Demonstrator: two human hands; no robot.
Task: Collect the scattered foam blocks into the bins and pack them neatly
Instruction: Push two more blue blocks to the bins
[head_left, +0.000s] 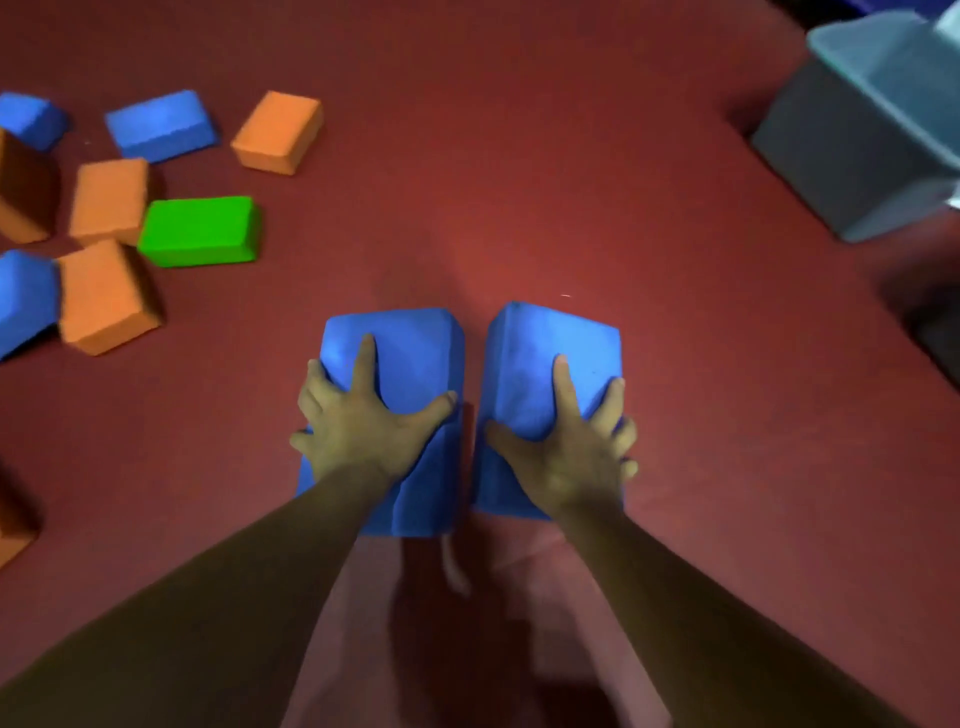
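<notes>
Gripping hands atop blue blocks

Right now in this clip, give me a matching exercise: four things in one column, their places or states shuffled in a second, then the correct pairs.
Things:
1. left hand
2. right hand
3. green block
4. grey bin

Places or states:
A. far right of the red floor
B. gripping the right-side blue block
C. lying loose among orange and blue blocks at left
D. gripping the left-side blue block

Pairs: 1-D, 2-B, 3-C, 4-A
</notes>
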